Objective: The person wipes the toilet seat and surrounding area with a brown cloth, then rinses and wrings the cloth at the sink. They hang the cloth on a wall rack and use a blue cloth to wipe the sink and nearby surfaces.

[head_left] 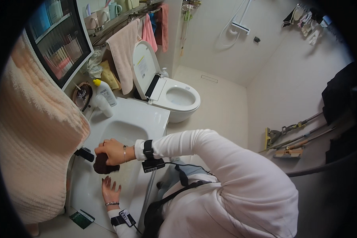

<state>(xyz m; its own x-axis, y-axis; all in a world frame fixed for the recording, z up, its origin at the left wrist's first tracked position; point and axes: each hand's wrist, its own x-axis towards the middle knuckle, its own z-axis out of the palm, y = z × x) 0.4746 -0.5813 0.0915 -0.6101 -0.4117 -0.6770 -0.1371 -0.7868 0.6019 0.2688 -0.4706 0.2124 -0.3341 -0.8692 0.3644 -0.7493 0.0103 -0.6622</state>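
Observation:
My right hand (114, 151), with a ring and a bracelet, is closed around a dark brown, soft-looking item (104, 164), perhaps a cloth or sponge, over the white washbasin (157, 117). Just below it in the picture is my left hand (110, 190), palm up over the basin, fingers apart and slightly curled, holding nothing. Both wrists wear black straps with small devices. The black faucet (84, 154) stands beside the brown item. Part of that item is hidden under my right fingers.
A yellow-capped white bottle (106, 92) and a translucent bottle (103, 105) stand at the basin's corner. A large peach towel (41, 142) hangs along the left. A green packet (82, 219) lies near the basin's lower end. The toilet (181, 98) has its lid raised.

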